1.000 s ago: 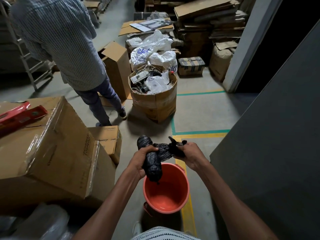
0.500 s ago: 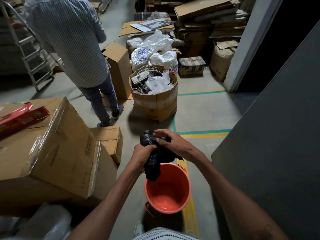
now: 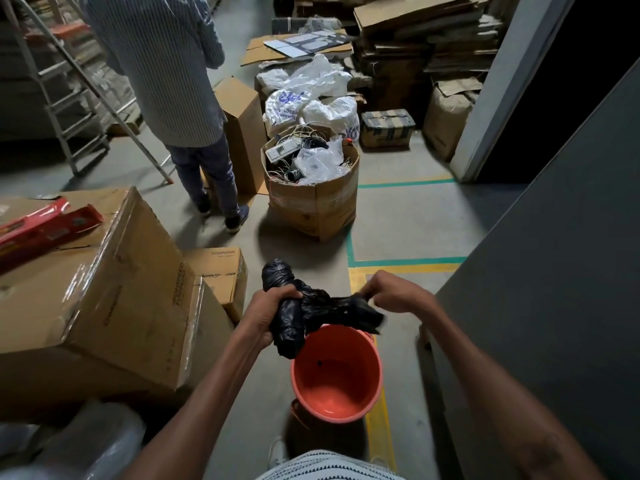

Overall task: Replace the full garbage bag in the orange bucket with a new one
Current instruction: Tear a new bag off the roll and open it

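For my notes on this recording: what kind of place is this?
Probably a warehouse or storeroom: flattened cartons stacked at the back, large taped cardboard boxes on the ground, and painted floor lines.

The small cardboard box (image 3: 221, 271) is showing the brand "Crompton" on its top face. Blue print on the white plastic bag (image 3: 287, 105) is reading only partly, too blurred to make out.

- The left hand (image 3: 268, 313) grips a crumpled black plastic garbage-bag roll (image 3: 287, 317) above the round orange plastic bucket (image 3: 337, 375).
- The right hand (image 3: 394, 294) pinches the bag's loose end.
- A large brown cardboard box (image 3: 104, 289) stands on the left.
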Available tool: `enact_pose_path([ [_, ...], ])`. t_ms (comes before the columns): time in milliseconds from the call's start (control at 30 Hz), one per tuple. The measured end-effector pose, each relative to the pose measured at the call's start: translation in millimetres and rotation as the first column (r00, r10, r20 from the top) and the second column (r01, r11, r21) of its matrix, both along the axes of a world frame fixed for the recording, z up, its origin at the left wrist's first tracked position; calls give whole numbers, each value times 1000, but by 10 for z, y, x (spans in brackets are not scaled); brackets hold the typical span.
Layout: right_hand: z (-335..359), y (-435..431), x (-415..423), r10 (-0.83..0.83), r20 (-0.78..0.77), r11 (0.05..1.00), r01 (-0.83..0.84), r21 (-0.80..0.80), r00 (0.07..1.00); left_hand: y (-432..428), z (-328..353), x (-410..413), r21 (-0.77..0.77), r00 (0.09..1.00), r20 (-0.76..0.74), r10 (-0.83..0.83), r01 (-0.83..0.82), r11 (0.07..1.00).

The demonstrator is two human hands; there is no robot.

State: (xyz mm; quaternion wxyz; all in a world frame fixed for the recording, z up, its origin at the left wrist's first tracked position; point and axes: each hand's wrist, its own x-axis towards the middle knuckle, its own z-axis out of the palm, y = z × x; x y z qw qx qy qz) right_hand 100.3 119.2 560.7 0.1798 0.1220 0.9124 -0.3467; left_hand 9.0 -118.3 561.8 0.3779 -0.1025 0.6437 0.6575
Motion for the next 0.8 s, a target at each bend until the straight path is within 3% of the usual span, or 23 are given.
enact_pose_path([
  [67,76,40,-27,-86,-5,984,85,156,996,-17,-3,-40,-29,999,-41,7,-8,1000],
  [133,229,-143,-101,-183,-221,981,192,17,958,25,21,-28,-37,996,-88,-10,6,999],
  [200,359,-429,-186,-160,-311,977,106,-185,937,98,57,24,-31,988,-147,-39,34,999],
  [300,282,-740,-304,-56,-104,950,21,-313,993,179,117,83,5,979,-194,-63,65,998],
  [400,146,-785,-310,-79,-60,902,46,-429,995,166,158,45,49,986,-150,-77,86,995],
  [700,153,-786,-243,1,5,981,0,-192,1000,32,34,110,-38,988,1,-157,157,987],
  [800,34,-761,-155,-10,35,970,18,-244,999,-8,26,137,-60,979,45,-196,199,978],
])
